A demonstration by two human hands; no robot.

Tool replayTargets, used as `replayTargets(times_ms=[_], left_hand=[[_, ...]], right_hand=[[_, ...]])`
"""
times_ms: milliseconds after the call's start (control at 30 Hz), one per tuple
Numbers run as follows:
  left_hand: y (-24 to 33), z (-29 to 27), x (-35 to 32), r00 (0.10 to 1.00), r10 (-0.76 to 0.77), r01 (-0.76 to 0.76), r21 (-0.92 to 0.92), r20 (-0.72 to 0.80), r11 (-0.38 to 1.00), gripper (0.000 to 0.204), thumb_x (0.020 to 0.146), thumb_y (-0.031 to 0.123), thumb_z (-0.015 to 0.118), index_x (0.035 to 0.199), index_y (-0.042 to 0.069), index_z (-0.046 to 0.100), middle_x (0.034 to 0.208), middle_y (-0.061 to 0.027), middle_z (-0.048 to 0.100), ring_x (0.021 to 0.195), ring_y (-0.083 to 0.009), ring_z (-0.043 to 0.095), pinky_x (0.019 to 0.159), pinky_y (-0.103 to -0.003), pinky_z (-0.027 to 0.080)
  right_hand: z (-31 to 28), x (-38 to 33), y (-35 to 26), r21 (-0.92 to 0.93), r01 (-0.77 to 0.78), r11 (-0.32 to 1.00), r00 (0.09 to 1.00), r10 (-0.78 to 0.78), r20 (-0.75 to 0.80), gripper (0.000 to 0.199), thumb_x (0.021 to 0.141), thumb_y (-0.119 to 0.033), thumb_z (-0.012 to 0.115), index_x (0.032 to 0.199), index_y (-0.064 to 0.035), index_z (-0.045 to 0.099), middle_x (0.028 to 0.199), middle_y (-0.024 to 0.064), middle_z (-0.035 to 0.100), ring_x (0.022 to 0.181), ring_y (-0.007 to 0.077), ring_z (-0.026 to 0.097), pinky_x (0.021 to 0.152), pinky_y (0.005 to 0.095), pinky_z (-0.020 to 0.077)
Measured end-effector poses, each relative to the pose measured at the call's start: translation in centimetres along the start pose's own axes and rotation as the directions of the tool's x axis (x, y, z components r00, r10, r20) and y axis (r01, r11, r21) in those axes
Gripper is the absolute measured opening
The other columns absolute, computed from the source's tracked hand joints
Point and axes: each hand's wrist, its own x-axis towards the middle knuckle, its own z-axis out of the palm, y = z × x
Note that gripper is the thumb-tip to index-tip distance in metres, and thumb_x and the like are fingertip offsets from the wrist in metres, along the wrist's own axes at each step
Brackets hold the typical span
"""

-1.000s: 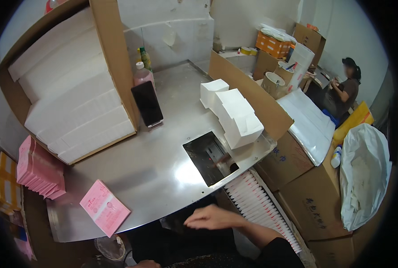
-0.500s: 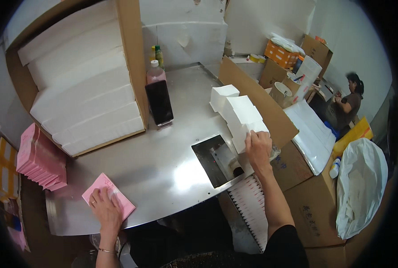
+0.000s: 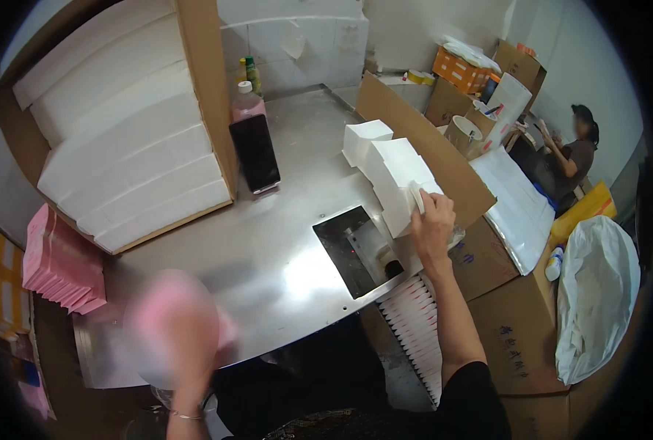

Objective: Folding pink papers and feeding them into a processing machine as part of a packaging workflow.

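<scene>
My right hand (image 3: 433, 222) is at the near end of a row of white folded paper stacks (image 3: 400, 167). Its thumb and fingers pinch a thin white folded paper piece (image 3: 415, 196) that stands a little off the row. At the front left of the metal table, my left hand (image 3: 188, 339) lies over a pink printed packet (image 3: 228, 331). A round blur covers that hand and most of the packet, so the fingers cannot be made out. More pink packets (image 3: 62, 264) stand in a tight row at the left edge.
A dark rectangular opening (image 3: 357, 251) is cut in the metal table (image 3: 268, 249). Behind stand an open carton (image 3: 208, 88) of white paper stacks, a phone (image 3: 254, 154) and a bottle (image 3: 246, 103). Red-marked white packets (image 3: 414, 323) line a chute below. A person (image 3: 577, 150) sits far right.
My right hand has drawn the white paper's edge slightly away from the stack. My left hand and the pink packet have shifted a little right, now blurred. The view has tilted slightly.
</scene>
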Motion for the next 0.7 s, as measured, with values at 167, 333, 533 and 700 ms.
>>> replayTargets(times_ms=[167, 333, 533, 700], left_hand=[[9.5, 7.7, 0.2, 0.884, 0.416, -0.288, -0.451, 0.214, 0.845, 0.033, 0.079, 0.009, 0.072, 0.11, 0.002, 0.064, 0.108, -0.0183, 0.058, 0.105, -0.0368, 0.055, 0.091, -0.046, 0.045], [6.3, 5.9, -0.2, 0.933, 0.318, -0.266, -0.271, 0.17, 0.925, 0.066, 0.066, 0.031, 0.079, 0.121, -0.001, 0.061, 0.144, -0.0279, 0.043, 0.128, -0.0459, 0.044, 0.102, -0.053, 0.038], [10.1, 7.2, 0.9, 0.986, 0.119, -0.116, -0.039, 0.117, 0.993, 0.075, 0.064, 0.035, 0.081, 0.128, 0.004, 0.057, 0.15, -0.0282, 0.037, 0.132, -0.0493, 0.039, 0.105, -0.059, 0.032], [7.2, 6.2, 0.7, 0.964, 0.19, -0.188, -0.031, 0.187, 0.982, 0.051, 0.082, 0.04, 0.07, 0.125, 0.013, 0.064, 0.137, -0.0215, 0.053, 0.123, -0.0423, 0.048, 0.097, -0.057, 0.038]], right_hand=[[-0.2, -1.8, -4.9, 0.199, 0.213, 0.957, 0.976, -0.217, -0.003, 0.041, 0.081, 0.0, 0.059, 0.121, 0.0025, 0.062, 0.119, 0.019, 0.064, 0.107, 0.0431, 0.061, 0.099, 0.0559, 0.0428], [-6.2, -13.7, -15.5, 0.685, 0.533, 0.496, 0.624, -0.778, 0.078, 0.049, 0.081, -0.018, 0.063, 0.126, 0.0018, 0.062, 0.123, 0.0197, 0.061, 0.118, 0.0375, 0.058, 0.104, 0.0685, 0.038], [2.4, -9.1, -19.0, 0.471, 0.4, 0.786, 0.748, -0.577, 0.328, 0.019, 0.082, -0.014, 0.055, 0.091, 0.0, 0.065, 0.088, 0.0163, 0.061, 0.093, 0.0313, 0.062, 0.112, 0.0744, 0.0175], [-1.2, -4.9, -12.0, 0.352, 0.322, 0.879, 0.927, -0.368, 0.069, 0.008, 0.076, -0.005, 0.06, 0.082, -0.0055, 0.055, 0.079, 0.0124, 0.054, 0.074, 0.0328, 0.055, 0.072, 0.0468, 0.0431]])
